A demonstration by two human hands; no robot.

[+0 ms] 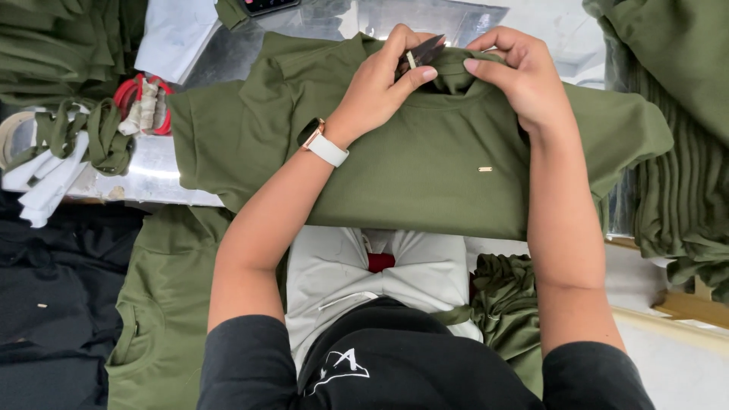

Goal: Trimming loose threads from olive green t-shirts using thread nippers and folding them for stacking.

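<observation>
The left hand (pixel 383 80) grips small snips (pixel 420 55), blades half hidden by its fingers. The right hand (pixel 516 72) pinches the collar (pixel 452 74) of the green shirt (pixel 425 159) lying on the metal worktop (pixel 152 178). Green stacks (pixel 676 152) are cut off at right; green strips (pixel 95 137) lie left. A small gold tag (pixel 485 168) sits on the shirt.

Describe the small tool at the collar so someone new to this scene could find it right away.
Start at the olive green shirt spread on the metal table, and go up to its collar, pinched between both hands. The dark thread snips sit in the left hand, blades angled toward the right hand. They are the only dark metal thing on the green cloth.
</observation>
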